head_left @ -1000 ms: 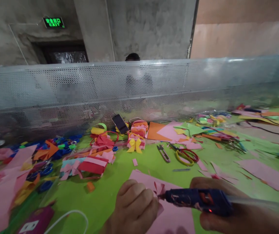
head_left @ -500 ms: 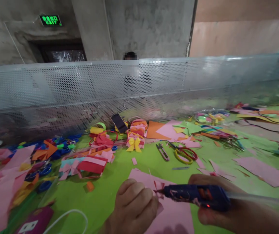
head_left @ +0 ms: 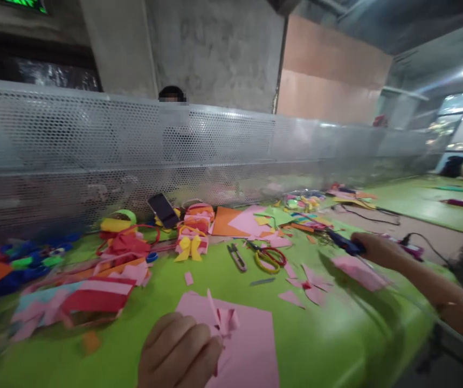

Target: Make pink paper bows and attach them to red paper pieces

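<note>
Low at the centre, my left hand (head_left: 180,350) is closed on a small pink paper bow (head_left: 227,321); the fingertips hide where they pinch it. Beneath lies a pink paper sheet (head_left: 251,345) on the green table. Out to the right, my right hand (head_left: 372,248) is wrapped around a dark blue glue gun (head_left: 343,242). Its nozzle points left and away, above the table, apart from the bow. Between the hands are pink paper scraps (head_left: 316,283). Scissors (head_left: 270,260) with red and yellow handles and thread snips (head_left: 236,257) lie beyond the sheet.
A perforated metal screen (head_left: 231,140) runs along the back, with a person (head_left: 174,118) behind it. A phone (head_left: 163,210) leans near folded paper bags (head_left: 193,237). Blue tape rolls and coloured paper (head_left: 94,299) crowd the left. Black cables (head_left: 371,215) lie at the right.
My right hand has carried the glue gun away from the bow, to the right and farther back. My left hand still holds the bow. The view has turned right.
</note>
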{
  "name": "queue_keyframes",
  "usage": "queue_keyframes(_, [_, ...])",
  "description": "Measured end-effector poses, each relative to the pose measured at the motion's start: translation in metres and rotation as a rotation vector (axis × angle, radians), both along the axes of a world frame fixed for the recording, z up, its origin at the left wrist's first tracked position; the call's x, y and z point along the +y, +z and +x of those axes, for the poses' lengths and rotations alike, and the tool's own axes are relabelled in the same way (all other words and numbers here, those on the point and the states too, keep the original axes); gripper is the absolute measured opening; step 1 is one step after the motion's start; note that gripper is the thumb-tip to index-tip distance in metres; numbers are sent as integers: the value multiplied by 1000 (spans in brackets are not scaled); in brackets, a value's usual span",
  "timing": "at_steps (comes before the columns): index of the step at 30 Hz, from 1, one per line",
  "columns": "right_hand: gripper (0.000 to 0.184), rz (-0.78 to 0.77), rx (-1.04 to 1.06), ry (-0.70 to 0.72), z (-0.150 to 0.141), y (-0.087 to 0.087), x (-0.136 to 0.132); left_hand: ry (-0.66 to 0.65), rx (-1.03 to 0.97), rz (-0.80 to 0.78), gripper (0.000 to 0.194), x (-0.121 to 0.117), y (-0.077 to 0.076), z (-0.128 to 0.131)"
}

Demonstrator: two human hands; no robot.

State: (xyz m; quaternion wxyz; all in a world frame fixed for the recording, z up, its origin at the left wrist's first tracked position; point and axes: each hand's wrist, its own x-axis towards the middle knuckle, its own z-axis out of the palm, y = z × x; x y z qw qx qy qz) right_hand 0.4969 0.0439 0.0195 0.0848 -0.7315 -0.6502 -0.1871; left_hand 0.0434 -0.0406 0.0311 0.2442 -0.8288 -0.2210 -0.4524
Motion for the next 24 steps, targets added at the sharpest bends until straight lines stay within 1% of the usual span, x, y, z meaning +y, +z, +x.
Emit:
queue_keyframes(2, [34,3,-6,-7,2,1,1,21,-13,-15,24,-2,2,2])
queue_keyframes(3, [36,0,16,-12,-5,5,2,29,-17,-16,24,-3,3,3])
queue_keyframes(4, [35,1,69,4,-19,10,1,32,-24,-12,23,-3,4,4])
queue_keyframes(5, [33,2,157,63,-38,17,-3,29,-31,-7,23,-3,4,5])
queue_keyframes(7, [27,-29,456,312,-90,28,-20,25,-30,-10,22,-3,5,6])
queue_keyframes(8, [23,-141,630,437,-120,30,-33,27,-30,-16,21,-4,5,6])
queue_keyframes(9, [20,-301,782,570,-150,29,-46,31,-30,-19,20,-4,6,7])
queue_keyframes(10, [16,-418,915,674,-178,25,-59,39,-26,-24,19,-4,7,7])
queue_keyframes(11, [13,-501,1048,712,-204,19,-70,42,-20,-26,18,-5,7,7])
queue_keyframes(12, [11,-541,1186,715,-225,11,-79,40,-18,-22,18,-5,8,7])
queue_keyframes(14, [9,-619,1495,614,-255,-6,-89,26,-29,-11,18,-5,9,7])
queue_keyframes(16, [14,-655,1796,523,-269,-19,-90,7,-33,-6,19,-5,8,7])
queue_keyframes(18, [18,-682,2028,520,-275,-27,-87,4,-26,-10,21,-6,8,7])
queue_keyframes(20, [19,-749,2157,570,-279,-31,-83,6,-6,-15,22,-7,8,6])
queue_keyframes(22, [19,-830,2199,597,-282,-30,-82,2,2,-18,23,-8,8,6])
queue_keyframes(24, [22,-878,2213,575,-284,-26,-82,-9,5,-15,22,-9,9,5])
